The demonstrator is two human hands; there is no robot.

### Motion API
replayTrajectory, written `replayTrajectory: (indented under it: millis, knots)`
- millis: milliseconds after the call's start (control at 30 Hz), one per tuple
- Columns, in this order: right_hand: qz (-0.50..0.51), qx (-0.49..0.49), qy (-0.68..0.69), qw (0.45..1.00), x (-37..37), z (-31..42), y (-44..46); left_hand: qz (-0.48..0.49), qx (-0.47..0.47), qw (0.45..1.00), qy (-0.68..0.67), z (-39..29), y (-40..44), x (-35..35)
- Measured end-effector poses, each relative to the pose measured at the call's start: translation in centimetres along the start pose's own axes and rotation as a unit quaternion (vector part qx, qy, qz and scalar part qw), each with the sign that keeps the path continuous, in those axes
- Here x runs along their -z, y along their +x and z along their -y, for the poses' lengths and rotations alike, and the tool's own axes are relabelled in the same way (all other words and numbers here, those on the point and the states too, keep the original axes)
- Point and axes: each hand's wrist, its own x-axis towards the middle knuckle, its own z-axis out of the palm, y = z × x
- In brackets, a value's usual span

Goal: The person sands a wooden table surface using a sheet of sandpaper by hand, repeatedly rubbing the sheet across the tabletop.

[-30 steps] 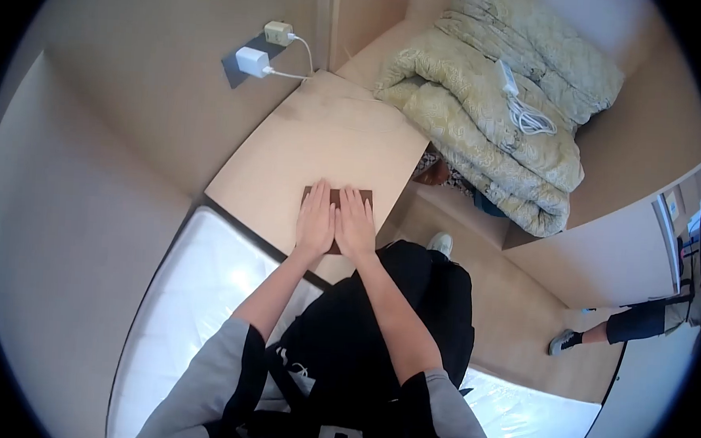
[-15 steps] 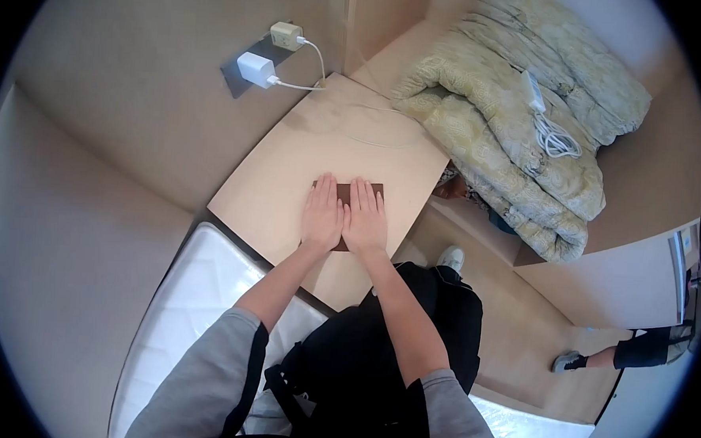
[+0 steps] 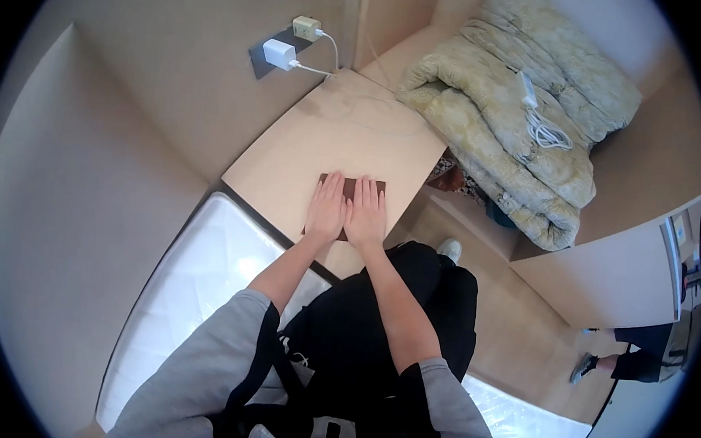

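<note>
A flat, dark brown rectangular piece (image 3: 350, 188) lies on the pale wooden tabletop (image 3: 287, 148); I cannot make out its material. Both palms press down on it side by side. My left hand (image 3: 326, 207) covers its left half, fingers stretched out and pointing away from me. Over the right half lies my right hand (image 3: 366, 209), also flat with fingers extended. The thumbs meet or nearly meet in the middle. Only the far edge, a strip between the hands and small bits at the sides of the brown piece show.
White chargers (image 3: 280, 55) with cables sit in a wall socket at the back left. A folded quilt (image 3: 498, 131) at the right carries a white power strip (image 3: 547, 130) with coiled cord. A plastic-covered mattress (image 3: 197, 266) adjoins the table. Another person's shoe (image 3: 584, 368) stands at far right.
My view has shifted slightly. Both hands stay flat on the brown piece, having slid little if at all. The other person's leg at the far right has changed position.
</note>
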Motion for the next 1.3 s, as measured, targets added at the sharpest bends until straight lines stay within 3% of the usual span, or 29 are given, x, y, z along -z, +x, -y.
replayTrajectory:
  millis: [633, 933, 1300]
  knots:
    - [-0.002, -0.004, 0.021, 1.000, -0.3, 1.0, -4.7, -0.026, -0.004, 1.000, 0.000, -0.6, -5.0, 0.0]
    - [-0.004, -0.019, 0.022, 1.000, -0.2, 0.4, 0.0, -0.046, -0.065, 0.997, -0.016, 1.5, 0.3, -0.2]
    - [-0.003, -0.049, 0.040, 0.998, -1.2, -0.6, 6.3, -0.007, -0.027, 1.000, -0.008, 2.3, 7.1, -0.7]
